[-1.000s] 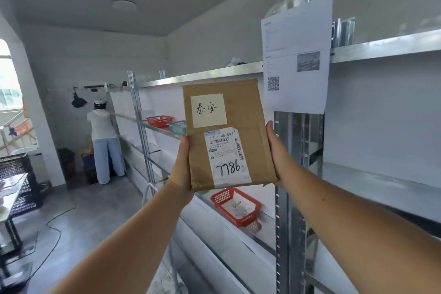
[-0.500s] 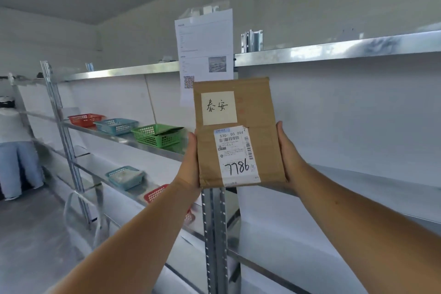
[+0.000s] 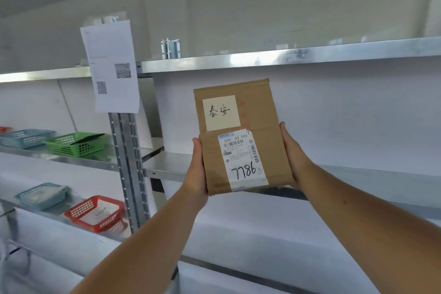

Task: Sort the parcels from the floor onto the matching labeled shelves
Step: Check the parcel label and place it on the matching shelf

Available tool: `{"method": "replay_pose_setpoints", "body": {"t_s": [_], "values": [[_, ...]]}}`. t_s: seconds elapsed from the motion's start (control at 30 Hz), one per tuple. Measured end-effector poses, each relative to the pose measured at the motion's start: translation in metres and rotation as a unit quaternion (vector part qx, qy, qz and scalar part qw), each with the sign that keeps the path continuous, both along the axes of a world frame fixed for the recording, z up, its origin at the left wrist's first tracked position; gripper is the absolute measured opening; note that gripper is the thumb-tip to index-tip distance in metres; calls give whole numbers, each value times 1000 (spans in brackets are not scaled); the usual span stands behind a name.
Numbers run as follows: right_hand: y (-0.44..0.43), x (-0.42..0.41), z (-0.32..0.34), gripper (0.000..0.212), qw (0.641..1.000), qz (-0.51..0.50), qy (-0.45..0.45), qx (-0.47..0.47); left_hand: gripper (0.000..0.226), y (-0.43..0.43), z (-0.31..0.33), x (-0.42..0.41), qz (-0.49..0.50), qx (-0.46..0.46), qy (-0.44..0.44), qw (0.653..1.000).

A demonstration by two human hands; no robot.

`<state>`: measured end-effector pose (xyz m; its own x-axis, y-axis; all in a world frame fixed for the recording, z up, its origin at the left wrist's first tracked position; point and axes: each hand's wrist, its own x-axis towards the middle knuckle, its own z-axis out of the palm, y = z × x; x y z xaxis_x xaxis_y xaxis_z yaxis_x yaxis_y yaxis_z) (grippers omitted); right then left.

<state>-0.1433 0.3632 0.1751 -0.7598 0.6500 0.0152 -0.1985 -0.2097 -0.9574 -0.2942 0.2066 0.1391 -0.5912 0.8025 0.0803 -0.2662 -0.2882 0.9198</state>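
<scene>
**Parcel in hand, not yet shelved**

We are clamping our left hand (image 3: 198, 172) and right hand (image 3: 294, 157) on the side edges of the flat brown cardboard parcel (image 3: 241, 131), holding it upright at 12 o'clock. Behind it a grey metal shelf (image 3: 167, 165) is waiting, so we are judging placement undone. At 9 o'clock, a green plastic mesh basket (image 3: 71, 145) is holding something dark.

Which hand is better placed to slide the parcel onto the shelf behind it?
Probably the right hand: it holds the parcel by the edge in front of bare shelf, while the left hand holds the edge nearer the post.
</scene>
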Motion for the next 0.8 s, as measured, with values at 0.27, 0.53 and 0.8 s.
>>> {"method": "replay_pose_setpoints", "body": {"t_s": [0.27,0.53,0.8], "values": [[39,116,-2,71,995,-90,24,-20,80,66,3,96,-81,-8,11,997],[66,204,-3,72,982,-187,28,-16,82,128,10,157,-173,-23,35,984],[66,271,2,72,968,-249,35,0,77,179,20,206,-285,-36,24,957]]}}
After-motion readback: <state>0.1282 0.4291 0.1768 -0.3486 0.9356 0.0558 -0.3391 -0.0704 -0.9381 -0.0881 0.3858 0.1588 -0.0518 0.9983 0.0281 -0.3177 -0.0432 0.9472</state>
